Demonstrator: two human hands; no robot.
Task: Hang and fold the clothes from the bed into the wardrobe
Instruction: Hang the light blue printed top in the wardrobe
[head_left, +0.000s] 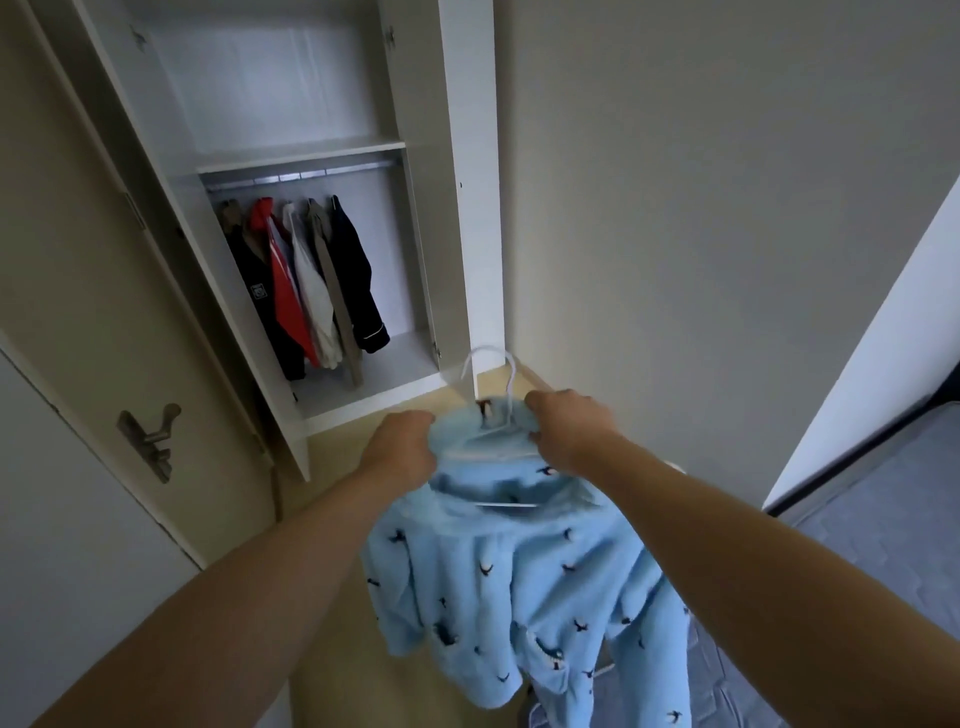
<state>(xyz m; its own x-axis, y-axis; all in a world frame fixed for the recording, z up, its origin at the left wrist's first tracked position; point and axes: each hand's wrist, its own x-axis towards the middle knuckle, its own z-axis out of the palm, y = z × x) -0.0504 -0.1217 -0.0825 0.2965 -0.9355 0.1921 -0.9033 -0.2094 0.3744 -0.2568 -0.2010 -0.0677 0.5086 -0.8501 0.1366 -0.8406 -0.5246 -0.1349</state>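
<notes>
Several garments (304, 280) hang on the wardrobe (460, 208) rail (301, 174); left hand (400, 447) and right hand (569, 426) both grip the collar of a blue fleece top (519, 571) on its white hanger (510, 392), short of the open wardrobe; hanging it seems next.

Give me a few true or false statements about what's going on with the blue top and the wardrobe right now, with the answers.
1. The left hand and the right hand both hold the blue top near its collar. True.
2. The blue top already hangs on the rail in the wardrobe. False: it is held out in front of the wardrobe, away from the rail.
3. A white hanger sits in the neck of the blue top. True.
4. The wardrobe is closed. False: it stands open, with clothes showing on the rail.
5. A red jacket hangs on the rail. True.
</notes>
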